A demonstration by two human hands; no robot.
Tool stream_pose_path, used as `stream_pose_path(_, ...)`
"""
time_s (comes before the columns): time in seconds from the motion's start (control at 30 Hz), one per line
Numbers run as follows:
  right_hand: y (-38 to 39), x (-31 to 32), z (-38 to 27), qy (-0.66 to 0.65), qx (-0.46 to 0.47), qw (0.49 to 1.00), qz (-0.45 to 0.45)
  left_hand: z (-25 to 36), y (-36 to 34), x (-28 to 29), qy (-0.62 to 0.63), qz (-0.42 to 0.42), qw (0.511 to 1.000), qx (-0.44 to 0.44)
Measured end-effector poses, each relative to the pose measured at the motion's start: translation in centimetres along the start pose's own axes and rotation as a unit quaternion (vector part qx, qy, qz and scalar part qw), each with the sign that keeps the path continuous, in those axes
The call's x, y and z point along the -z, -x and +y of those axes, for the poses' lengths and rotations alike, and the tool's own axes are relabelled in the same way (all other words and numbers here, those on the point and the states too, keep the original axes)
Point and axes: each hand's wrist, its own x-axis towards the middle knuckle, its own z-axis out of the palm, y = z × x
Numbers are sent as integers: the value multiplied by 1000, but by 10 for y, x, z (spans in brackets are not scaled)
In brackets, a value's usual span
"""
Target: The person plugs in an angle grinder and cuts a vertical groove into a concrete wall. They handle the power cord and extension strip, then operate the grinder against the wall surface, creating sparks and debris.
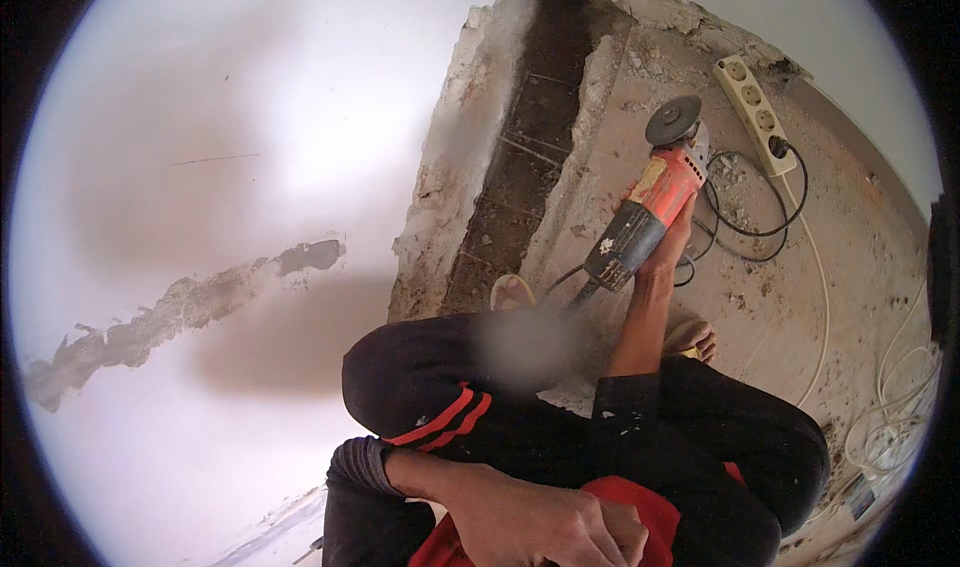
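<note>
Nearest the cam, at the bottom edge, the left hand (545,527) rests curled on the person's lap, over red and black fabric; fingers folded in, nothing seen in it. Grey cuff at the wrist. The knees (450,377), in black trousers w/ red stripes, are bent up in a crouch just above it.

Further out, the right arm runs up from the lap, and the right hand (668,242) is closed around the body of a red and black angle grinder (645,217). Grinder is held tilted above the floor, its grey disc (673,119) at the far end, pointing away from the person. Its black cord (745,232) loops on the floor just beside it.

The concrete floor (800,297) is dusty, w/ rubble bits. A dark chased trench (525,157) runs along the foot of the white wall (200,167), left of the grinder. Farther right, a white power strip (755,112) lies near the disc, plug in one socket. White cables (890,407) coil at the right edge. A ragged groove (180,312) is cut across the wall at left.
</note>
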Motion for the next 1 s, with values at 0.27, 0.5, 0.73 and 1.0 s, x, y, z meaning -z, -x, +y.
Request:
stream_pose_path(0.27,-3,3,1,-23,-11,999,-48,8,8,6,-35,18,998,-43)
stream_pose_path(0.5,-3,2,-2,-18,-12,998,-53,14,10,16,-95,-10,995,-39)
stream_pose_path(0.73,-2,-1,-3,-9,1,999,-48,8,18,13,-113,26,991,-64)
stream_pose_path(1.0,0,0,-5,-14,17,998,-61,17,35,39,-215,155,964,-6)
